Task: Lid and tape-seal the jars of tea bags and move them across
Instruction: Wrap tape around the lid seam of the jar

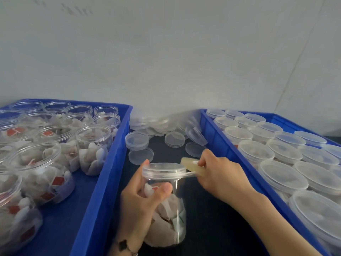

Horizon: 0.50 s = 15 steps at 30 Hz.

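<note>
1. Hands work at the middle of the dark counter (212, 218), between two blue trays.
2. The left hand (140, 202) grips a clear jar (166, 206) of tea bags, fingers curled behind it and the thumb across its front; the jar tilts slightly and carries a translucent lid (163, 169).
3. The right hand (221, 174) pinches a roll of clear tape (191, 166) just beside the lid, and a strip of tape runs from the roll to the lid's lower edge.
4. The left tray (103, 174) holds open jars (93, 146) filled with tea bags.
5. The right tray (217, 143) holds lidded jars (282, 176) packed in close rows.
6. Loose lids (156, 126) lie heaped and scattered on the counter beyond the held jar, against the pale wall (166, 52).
7. A dark beaded bracelet (125, 246) sits on the left wrist.
</note>
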### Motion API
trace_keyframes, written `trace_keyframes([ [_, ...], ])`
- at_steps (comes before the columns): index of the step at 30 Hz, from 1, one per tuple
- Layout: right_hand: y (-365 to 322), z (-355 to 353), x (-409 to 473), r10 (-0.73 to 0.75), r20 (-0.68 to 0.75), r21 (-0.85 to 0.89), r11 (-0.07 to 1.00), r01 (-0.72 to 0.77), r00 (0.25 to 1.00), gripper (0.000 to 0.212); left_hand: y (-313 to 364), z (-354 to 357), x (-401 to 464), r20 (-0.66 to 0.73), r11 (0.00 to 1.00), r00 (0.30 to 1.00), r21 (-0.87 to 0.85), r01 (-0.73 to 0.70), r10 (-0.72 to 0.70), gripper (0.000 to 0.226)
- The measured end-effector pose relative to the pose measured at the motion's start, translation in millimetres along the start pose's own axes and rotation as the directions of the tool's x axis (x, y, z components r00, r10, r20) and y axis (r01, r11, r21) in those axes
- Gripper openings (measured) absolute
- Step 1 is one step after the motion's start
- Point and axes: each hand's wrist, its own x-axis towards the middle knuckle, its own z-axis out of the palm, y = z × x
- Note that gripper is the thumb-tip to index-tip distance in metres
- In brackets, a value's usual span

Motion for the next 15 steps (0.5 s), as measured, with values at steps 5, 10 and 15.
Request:
trace_keyframes([
  [5,0.4,3.0,8.7,-0.042,-0.006,0.007,0.999,0.042,0.999,0.015,2.8,1.0,-2.0,0.043,0.998,0.999,-0.050,0.030,-0.028,0.076],
  [10,-6.5,2.1,9.7,-0.093,-0.008,0.021,0.995,0.094,0.996,0.013,5.2,1.3,-1.6,0.102,0.979,0.988,-0.157,0.132,-0.117,0.098],
  [15,-15.8,5.6,10.6,-0.109,0.019,-0.030,0.994,0.109,0.994,0.011,1.9,-1.7,0.1,0.226,0.924,0.948,-0.261,0.279,-0.222,0.112],
])
